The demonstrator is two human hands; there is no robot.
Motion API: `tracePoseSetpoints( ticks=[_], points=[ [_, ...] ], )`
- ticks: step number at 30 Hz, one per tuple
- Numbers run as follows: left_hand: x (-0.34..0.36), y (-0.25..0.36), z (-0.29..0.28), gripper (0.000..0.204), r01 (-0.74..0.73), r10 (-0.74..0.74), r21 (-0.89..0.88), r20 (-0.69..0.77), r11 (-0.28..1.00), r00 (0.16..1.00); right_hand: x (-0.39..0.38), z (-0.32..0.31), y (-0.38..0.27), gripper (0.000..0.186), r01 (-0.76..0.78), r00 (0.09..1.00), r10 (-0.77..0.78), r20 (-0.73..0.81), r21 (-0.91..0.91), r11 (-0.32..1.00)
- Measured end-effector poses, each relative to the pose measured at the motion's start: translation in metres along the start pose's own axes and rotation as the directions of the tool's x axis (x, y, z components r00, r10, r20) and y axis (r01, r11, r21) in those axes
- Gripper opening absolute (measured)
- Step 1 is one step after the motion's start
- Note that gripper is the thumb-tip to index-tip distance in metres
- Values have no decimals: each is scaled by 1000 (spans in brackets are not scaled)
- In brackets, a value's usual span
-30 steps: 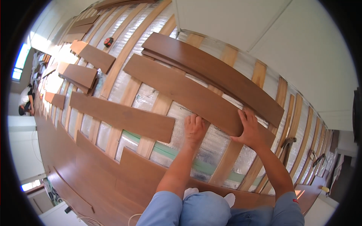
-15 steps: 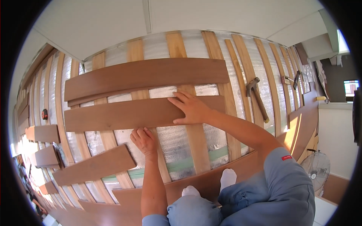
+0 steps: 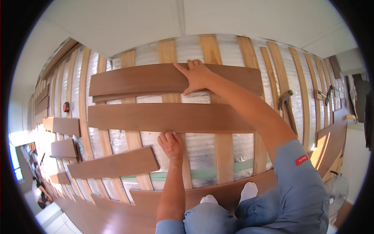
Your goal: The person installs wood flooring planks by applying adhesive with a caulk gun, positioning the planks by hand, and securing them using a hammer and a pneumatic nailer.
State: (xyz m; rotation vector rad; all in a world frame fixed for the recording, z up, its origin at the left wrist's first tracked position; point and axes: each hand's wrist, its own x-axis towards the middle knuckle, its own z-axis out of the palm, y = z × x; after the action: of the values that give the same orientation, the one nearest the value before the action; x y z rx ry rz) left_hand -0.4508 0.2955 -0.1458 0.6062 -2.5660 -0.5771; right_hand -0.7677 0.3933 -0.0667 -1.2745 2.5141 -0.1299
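Observation:
Two brown floorboards lie side by side across pale wooden battens. My right hand is spread open over the far floorboard, its thumb by the near edge and its fingertips by the far edge. The near floorboard passes under my right forearm. At that board's near edge is my left hand, closed, with curled fingers against the edge; its fingertips are partly hidden. Another board's edge shows beneath the far floorboard.
Silver foil sheeting shows between the battens. A hammer lies at the right, a tape measure at the left. Shorter cut boards lie left. A fan stands right; laid brown flooring borders my feet.
My right hand has moved from the near floorboard to the far one. My left hand stays at the near board's edge. The whole view has shifted, so things appear farther right.

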Motion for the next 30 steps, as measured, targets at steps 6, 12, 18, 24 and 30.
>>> tracePoseSetpoints(
  ticks=[6,12,18,24,30],
  points=[
    [-1,-3,12,7,-104,104,38,1,994,995,-25,-13,2,127,-8,987,28,-160,123,992],
    [-19,-17,14,13,-48,32,125,130,991,991,-136,-35,-48,123,-33,985,71,-156,235,971],
    [-21,-8,-6,20,-176,177,-65,17,982,984,-332,-33,-80,125,-126,990,70,119,574,809],
    [2,19,-48,32,-49,42,33,186,998,982,-461,-10,-84,125,-173,984,116,132,616,769],
    [-45,-13,-123,60,579,-444,-669,743,-465,501,-561,47,-29,124,-153,988,153,35,425,892]
  ],
)
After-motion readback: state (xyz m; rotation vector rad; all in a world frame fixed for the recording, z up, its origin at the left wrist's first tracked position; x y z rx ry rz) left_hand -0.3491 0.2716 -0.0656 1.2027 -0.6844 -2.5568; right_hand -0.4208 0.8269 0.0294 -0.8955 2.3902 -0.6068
